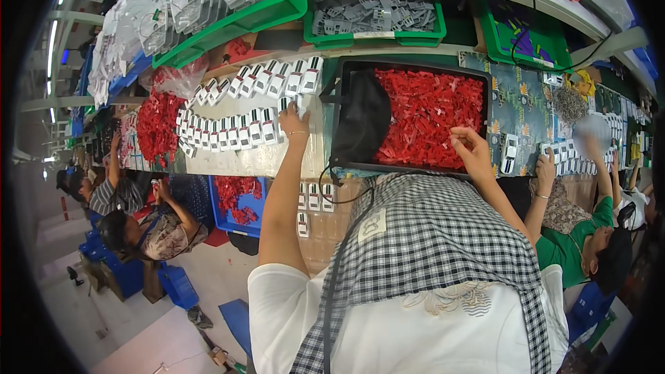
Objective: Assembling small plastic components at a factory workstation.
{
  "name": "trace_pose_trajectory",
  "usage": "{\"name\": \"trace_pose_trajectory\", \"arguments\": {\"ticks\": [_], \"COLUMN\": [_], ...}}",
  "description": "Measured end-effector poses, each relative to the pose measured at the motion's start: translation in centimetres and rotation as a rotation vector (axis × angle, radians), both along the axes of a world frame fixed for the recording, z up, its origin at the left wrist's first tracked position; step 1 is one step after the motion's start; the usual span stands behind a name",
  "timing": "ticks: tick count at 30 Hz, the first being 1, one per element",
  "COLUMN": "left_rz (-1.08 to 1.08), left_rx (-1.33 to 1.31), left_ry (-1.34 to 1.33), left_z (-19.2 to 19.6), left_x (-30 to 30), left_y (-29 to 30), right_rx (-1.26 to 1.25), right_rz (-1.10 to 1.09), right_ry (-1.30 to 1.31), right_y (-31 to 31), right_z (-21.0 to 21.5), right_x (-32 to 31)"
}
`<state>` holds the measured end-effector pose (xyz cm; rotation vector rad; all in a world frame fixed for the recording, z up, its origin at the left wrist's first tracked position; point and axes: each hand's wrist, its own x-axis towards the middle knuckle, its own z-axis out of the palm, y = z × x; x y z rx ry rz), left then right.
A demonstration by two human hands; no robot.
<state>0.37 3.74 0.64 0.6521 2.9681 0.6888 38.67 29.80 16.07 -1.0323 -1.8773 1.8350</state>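
My left hand (294, 125) reaches to the right end of the nearer row of small white devices. Its fingers close on a white device (284, 104) with a dark top panel. My right hand (471, 150) is over the near right part of a black tray (415, 166) heaped with small red plastic pieces (429, 114). Thumb and fingers there are bent together in a pinch; whatever lies between them is too small to make out. A black cloth or bag (361, 116) covers the tray's left part.
A second row of white devices (277, 77) stands farther back. Green bins with grey parts (377, 17) and purple parts (530, 45) line the back. More devices (315, 197) lie by my left elbow, near a blue crate (239, 225). Co-workers sit on both sides.
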Motion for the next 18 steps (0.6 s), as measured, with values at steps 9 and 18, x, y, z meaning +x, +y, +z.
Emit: {"name": "trace_pose_trajectory", "arguments": {"ticks": [9, 18], "left_rz": [0.029, 0.061], "left_rx": [-0.372, -0.437], "left_ry": [0.070, 0.101], "left_z": [-0.4, -2.2], "left_x": [2.4, 0.8], "left_y": [-1.4, -2.8], "right_rx": [0.038, 0.078], "right_rz": [0.091, 0.125], "right_ry": [-0.125, -0.083], "right_y": [-1.9, -1.5], "right_z": [1.1, 0.1], "right_x": [-2.0, -2.7]}}
